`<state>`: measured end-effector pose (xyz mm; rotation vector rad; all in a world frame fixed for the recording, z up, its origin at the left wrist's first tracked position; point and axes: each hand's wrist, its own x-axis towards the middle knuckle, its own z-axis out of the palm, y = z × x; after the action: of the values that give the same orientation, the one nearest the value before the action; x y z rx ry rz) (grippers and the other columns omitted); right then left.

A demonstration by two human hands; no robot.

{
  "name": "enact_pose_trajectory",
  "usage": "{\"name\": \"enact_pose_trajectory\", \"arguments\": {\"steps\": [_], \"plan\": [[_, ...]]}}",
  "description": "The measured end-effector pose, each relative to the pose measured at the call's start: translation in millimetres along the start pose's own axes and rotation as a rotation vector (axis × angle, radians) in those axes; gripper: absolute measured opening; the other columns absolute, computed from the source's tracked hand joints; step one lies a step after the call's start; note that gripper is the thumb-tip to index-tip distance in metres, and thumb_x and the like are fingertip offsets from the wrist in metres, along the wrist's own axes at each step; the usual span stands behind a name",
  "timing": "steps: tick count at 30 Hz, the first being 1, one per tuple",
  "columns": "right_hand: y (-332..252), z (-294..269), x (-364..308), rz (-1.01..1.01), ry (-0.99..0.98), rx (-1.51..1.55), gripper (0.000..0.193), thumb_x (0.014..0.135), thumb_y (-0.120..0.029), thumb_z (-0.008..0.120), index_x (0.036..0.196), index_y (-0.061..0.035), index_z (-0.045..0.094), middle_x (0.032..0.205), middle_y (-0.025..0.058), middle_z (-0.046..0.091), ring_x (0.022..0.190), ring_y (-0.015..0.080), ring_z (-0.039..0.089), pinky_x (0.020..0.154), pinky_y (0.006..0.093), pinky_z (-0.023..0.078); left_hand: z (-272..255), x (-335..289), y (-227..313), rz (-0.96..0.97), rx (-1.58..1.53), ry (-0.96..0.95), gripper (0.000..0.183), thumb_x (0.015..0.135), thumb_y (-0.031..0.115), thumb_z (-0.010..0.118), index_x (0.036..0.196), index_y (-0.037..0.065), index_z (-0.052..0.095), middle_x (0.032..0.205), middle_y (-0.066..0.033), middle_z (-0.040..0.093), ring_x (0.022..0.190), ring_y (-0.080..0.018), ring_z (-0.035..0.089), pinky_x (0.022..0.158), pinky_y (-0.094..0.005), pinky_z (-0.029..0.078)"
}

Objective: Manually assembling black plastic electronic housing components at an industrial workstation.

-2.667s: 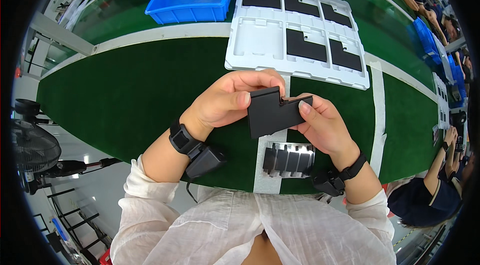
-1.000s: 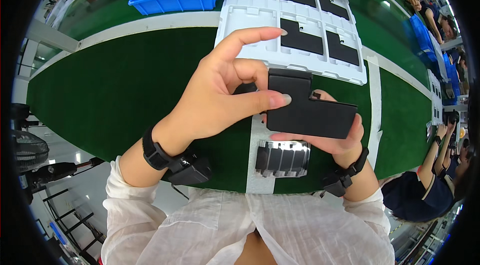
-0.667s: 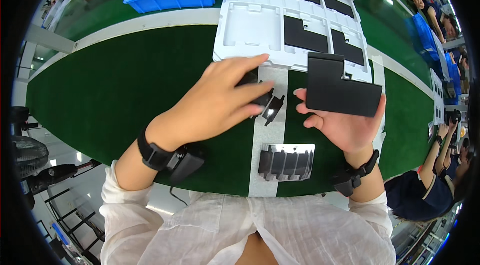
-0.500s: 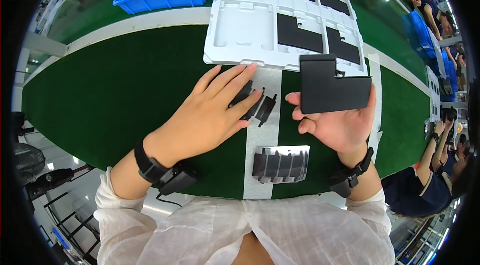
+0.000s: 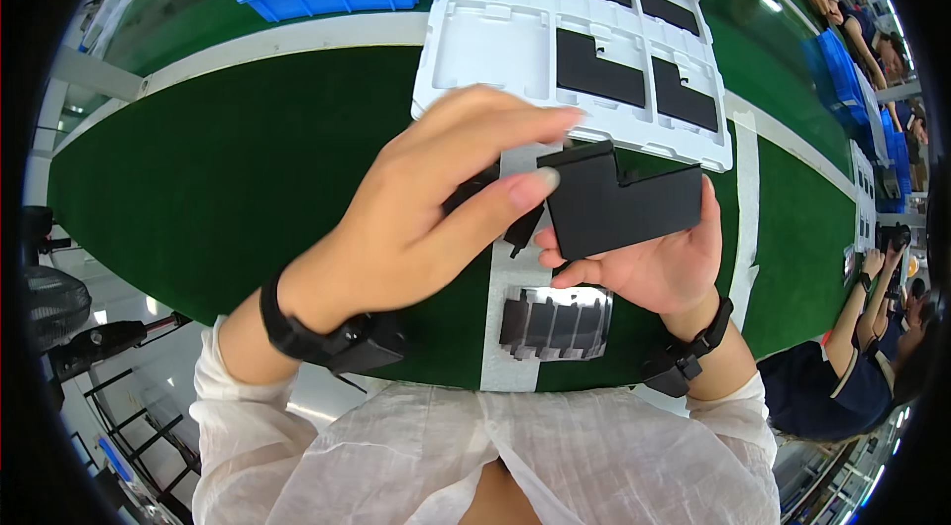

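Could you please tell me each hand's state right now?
Left hand: partly open at the left end of the black L-shaped piece; whether it grips cannot be told.
Right hand: holding that piece from below.

Left of the broad green table (image 5: 228, 158), a dark fan (image 5: 56, 312) stands over a pale floor (image 5: 176, 394) glinting with light.

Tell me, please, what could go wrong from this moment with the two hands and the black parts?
The right hand holds the black L-shaped part above the green table, so it might slip and drop if that hold loosens. The loose black strips lie close to the left hand, which could brush them aside. The clear sheet with dark strips lies between the wrists, where an arm might knock it.
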<state>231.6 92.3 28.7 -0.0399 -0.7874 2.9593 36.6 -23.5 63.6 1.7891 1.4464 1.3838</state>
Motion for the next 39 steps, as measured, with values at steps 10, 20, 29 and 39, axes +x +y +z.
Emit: {"name": "enact_pose_trajectory", "arguments": {"steps": [10,20,29,39], "plan": [[5,-3,2,-0.006,-0.092,0.006,0.091,0.079,-0.07,0.015,0.129,0.004,0.032,0.121,0.0313,0.041,0.106,0.0361,0.049,0.083,0.0356,0.044,15,4,-12,-0.164,-0.573,-0.091,0.029,0.086,0.008,0.046,0.112,0.0,0.056,0.107,-0.0104,0.054,0.097,-0.0182,0.05,0.086,-0.0298,0.037],[4,4,0,0.011,0.048,0.029,0.092,0.076,-0.074,0.02,0.134,-0.0021,0.022,0.115,0.0343,0.043,0.097,0.0395,0.052,0.077,0.0377,0.046,17,4,-13,-0.306,-0.844,-0.053,0.034,0.087,0.014,0.047,0.117,-0.003,0.051,0.112,-0.0117,0.052,0.102,-0.0201,0.049,0.09,-0.0321,0.035],[-1,-7,-5,-0.039,0.008,0.134,0.093,0.076,-0.074,0.015,0.134,-0.0023,0.024,0.121,0.0378,0.035,0.102,0.0403,0.047,0.082,0.0418,0.043,-8,-18,-25,-0.02,0.651,-0.383,0.04,0.072,0.015,0.064,0.111,0.009,0.057,0.079,-0.0055,0.041,0.076,-0.0202,0.042,0.069,-0.0304,0.033],[-33,-6,-12,-0.27,0.068,-1.867,0.068,0.056,-0.035,0.075,0.115,-0.0058,0.056,0.125,0.0199,0.043,0.107,0.0334,0.045,0.09,0.0407,0.035,18,-31,-22,-0.162,0.707,-0.203,0.052,0.071,0.021,0.066,0.119,0.008,0.051,0.073,-0.0046,0.035,0.067,-0.0197,0.036,0.062,-0.031,0.032]]}}
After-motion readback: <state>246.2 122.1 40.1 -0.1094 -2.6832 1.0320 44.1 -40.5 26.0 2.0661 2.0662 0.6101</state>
